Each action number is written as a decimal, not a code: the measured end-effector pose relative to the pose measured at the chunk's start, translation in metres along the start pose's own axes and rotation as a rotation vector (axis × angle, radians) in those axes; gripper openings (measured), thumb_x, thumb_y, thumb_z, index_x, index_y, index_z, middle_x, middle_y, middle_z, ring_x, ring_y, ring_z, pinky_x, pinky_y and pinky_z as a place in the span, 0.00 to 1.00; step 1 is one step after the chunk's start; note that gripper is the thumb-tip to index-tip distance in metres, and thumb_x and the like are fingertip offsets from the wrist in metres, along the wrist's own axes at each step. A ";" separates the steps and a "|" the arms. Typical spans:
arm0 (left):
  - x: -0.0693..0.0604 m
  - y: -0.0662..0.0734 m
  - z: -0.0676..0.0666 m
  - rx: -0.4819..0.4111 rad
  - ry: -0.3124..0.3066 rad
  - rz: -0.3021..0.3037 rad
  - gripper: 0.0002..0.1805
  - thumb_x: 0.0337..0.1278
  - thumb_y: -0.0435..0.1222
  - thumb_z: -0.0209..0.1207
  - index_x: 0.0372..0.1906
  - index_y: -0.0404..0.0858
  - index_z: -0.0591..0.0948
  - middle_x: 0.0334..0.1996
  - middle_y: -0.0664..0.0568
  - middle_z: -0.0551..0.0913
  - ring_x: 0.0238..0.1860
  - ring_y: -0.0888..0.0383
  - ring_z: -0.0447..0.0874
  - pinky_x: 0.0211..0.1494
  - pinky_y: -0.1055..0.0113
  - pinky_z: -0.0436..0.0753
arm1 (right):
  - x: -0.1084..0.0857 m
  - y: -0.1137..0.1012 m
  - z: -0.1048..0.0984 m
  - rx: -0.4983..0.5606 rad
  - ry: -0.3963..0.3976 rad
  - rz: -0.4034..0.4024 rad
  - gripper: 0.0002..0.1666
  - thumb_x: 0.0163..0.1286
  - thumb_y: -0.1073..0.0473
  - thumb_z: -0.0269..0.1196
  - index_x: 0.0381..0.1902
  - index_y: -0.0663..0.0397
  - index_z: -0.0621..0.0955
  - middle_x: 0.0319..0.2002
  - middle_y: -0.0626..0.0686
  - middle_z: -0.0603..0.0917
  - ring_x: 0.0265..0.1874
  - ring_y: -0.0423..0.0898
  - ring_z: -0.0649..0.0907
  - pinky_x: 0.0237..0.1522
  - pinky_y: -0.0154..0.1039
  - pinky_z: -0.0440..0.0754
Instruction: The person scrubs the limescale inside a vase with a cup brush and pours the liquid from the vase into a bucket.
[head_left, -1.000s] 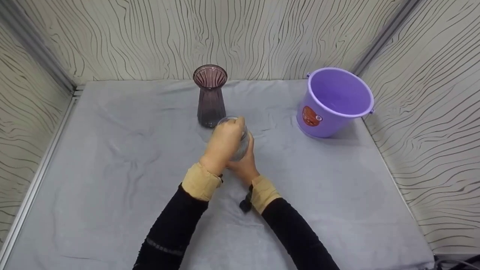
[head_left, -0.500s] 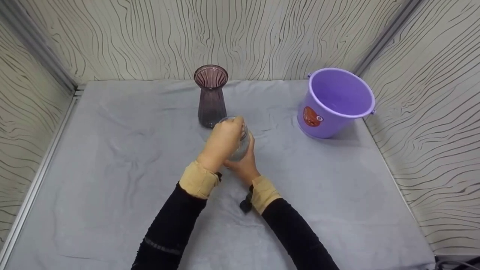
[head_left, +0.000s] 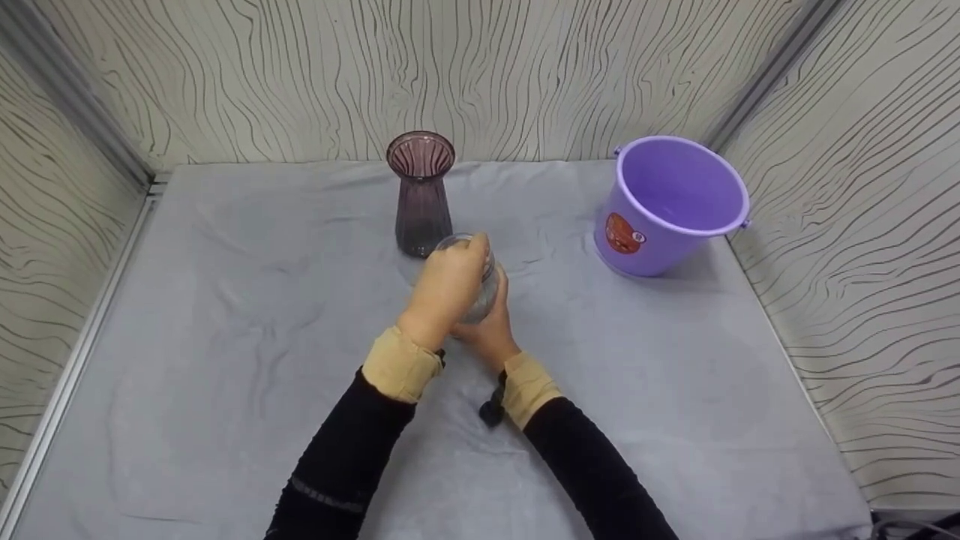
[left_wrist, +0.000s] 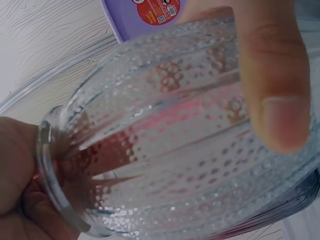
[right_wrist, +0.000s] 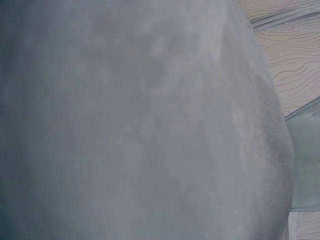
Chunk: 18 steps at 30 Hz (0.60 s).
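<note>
My right hand (head_left: pixel 489 334) grips the body of a clear glass jar (head_left: pixel 484 298) with raised dots, its thumb across the glass in the left wrist view. My left hand (head_left: pixel 446 281) is curled at the jar's rimmed mouth (left_wrist: pixel 50 170). Something pinkish-red (left_wrist: pixel 112 152) shows through the glass, and a speck of red appears by the left fingers; what it is cannot be told. Behind the jar, a purple ribbed glass vase (head_left: pixel 422 202) stands upright. The right wrist view is mostly a blurred grey surface, with a pale glassy piece (right_wrist: pixel 307 160) at its right edge.
To the right rear, a purple bucket (head_left: pixel 652 225) with a red sticker stands upright. Grey cloth (head_left: pixel 225 390) covers the table. Wood-patterned panels (head_left: pixel 300 82) close off the back and sides.
The left wrist dips slightly toward the lower left and comes back. Both hands stay on the jar; the vase and bucket stay in place.
</note>
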<state>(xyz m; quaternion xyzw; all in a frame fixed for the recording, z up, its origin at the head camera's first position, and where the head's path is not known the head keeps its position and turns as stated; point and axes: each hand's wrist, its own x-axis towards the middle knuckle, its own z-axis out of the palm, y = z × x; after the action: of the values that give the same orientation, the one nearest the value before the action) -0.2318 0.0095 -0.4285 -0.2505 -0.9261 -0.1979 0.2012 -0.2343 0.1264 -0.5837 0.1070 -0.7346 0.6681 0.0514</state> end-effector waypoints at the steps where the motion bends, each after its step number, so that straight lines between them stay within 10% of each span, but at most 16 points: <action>1: 0.000 0.001 0.000 0.008 -0.001 -0.001 0.03 0.67 0.26 0.59 0.38 0.30 0.77 0.28 0.39 0.85 0.29 0.43 0.88 0.33 0.53 0.87 | 0.000 0.000 0.000 -0.001 0.000 -0.002 0.83 0.44 0.36 0.81 0.80 0.59 0.40 0.79 0.64 0.49 0.77 0.60 0.54 0.75 0.56 0.56; 10: -0.001 0.003 0.003 0.025 0.005 -0.002 0.01 0.64 0.23 0.58 0.39 0.29 0.79 0.29 0.37 0.86 0.29 0.43 0.88 0.32 0.53 0.87 | 0.000 0.004 0.000 -0.035 0.008 -0.032 0.86 0.41 0.24 0.77 0.79 0.62 0.41 0.78 0.67 0.49 0.77 0.61 0.54 0.75 0.56 0.54; 18: -0.002 0.002 0.001 -0.092 0.000 -0.023 0.06 0.65 0.24 0.60 0.44 0.28 0.82 0.33 0.37 0.86 0.34 0.42 0.89 0.38 0.53 0.87 | 0.000 0.006 -0.001 -0.020 -0.008 -0.062 0.82 0.48 0.33 0.78 0.78 0.64 0.40 0.78 0.67 0.47 0.77 0.63 0.53 0.76 0.58 0.53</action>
<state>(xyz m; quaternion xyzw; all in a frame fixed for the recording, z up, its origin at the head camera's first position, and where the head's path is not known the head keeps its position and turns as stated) -0.2292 0.0107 -0.4303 -0.2490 -0.9188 -0.2426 0.1870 -0.2353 0.1280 -0.5891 0.1321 -0.7376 0.6584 0.0701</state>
